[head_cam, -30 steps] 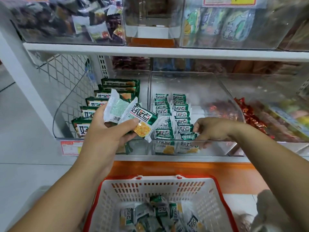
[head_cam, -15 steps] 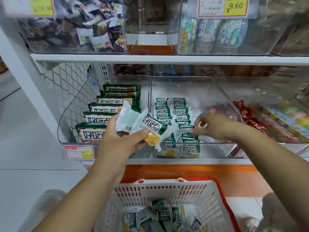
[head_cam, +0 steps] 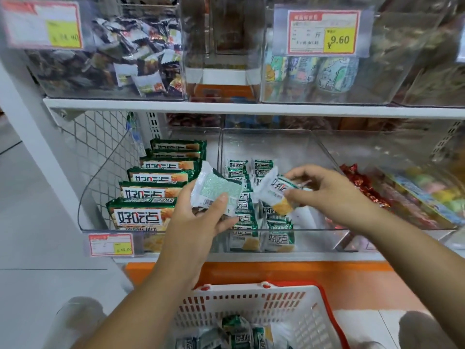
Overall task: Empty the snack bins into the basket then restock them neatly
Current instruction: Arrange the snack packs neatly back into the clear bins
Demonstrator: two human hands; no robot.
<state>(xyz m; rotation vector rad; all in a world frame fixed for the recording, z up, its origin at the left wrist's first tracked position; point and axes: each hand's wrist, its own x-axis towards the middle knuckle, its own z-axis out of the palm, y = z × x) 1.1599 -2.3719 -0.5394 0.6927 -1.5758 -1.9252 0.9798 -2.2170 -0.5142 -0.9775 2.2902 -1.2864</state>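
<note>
My left hand (head_cam: 198, 220) grips a small snack packet (head_cam: 216, 191) with its pale back side up, held in front of the clear middle bin (head_cam: 327, 240). My right hand (head_cam: 329, 195) pinches a second green-and-white snack packet (head_cam: 275, 192), tilted, just above the two rows of small packets (head_cam: 247, 197) lined up inside that bin. The left bin (head_cam: 105, 230) holds a row of larger green packs (head_cam: 151, 192). Below, the white basket with a red rim (head_cam: 254, 306) holds several loose small packets (head_cam: 239, 333).
A bin of red-wrapped sweets (head_cam: 362, 187) stands to the right. The upper shelf (head_cam: 251, 109) carries clear bins of mixed snacks with price tags (head_cam: 323, 31). A wire mesh panel (head_cam: 93, 152) closes the shelf's left end. An orange base (head_cam: 276, 273) runs under the shelf.
My right hand left the bin's row and took one of the two packets from my left hand. The view has dropped closer to the shelf.
</note>
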